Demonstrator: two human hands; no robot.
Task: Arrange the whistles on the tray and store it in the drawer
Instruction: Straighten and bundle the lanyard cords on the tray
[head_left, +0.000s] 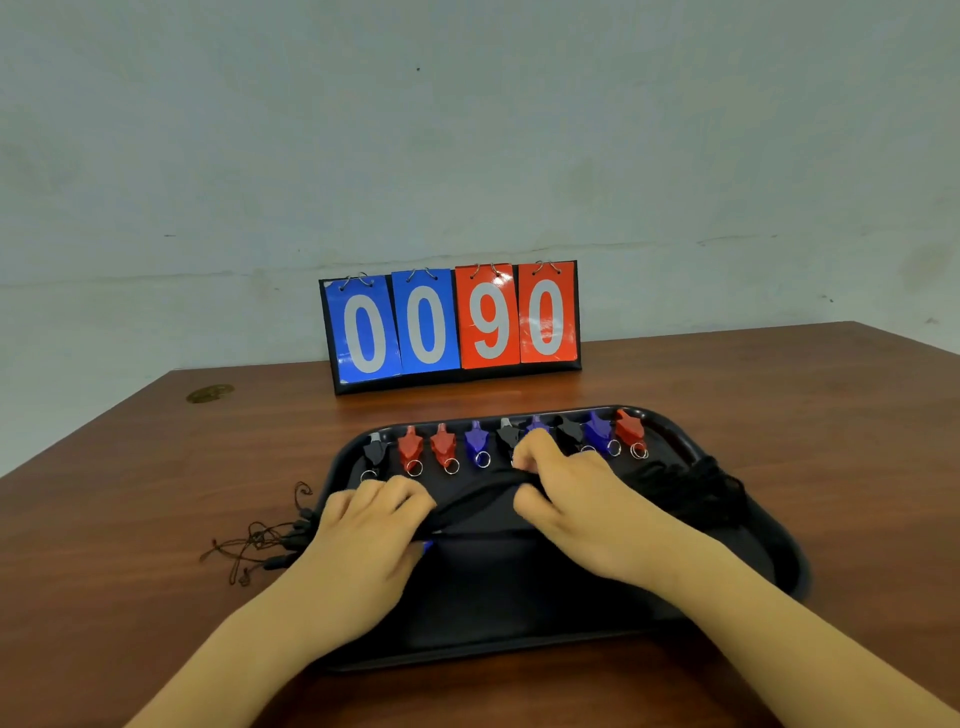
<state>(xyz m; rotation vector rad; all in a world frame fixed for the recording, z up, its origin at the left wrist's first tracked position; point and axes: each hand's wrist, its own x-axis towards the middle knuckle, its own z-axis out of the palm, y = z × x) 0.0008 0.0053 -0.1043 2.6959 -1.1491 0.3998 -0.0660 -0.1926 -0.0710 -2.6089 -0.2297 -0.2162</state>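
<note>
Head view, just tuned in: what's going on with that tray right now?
Nine whistles sit in a row along the far edge of the dark tray on the table. Both the left hand and the right hand are gripping a bundle of black cords over the tray's middle. The tray isn't stored yet.

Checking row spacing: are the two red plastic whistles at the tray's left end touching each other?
Apart. The head view shows dark tray floor between the left red whistle and the right red whistle.
</note>
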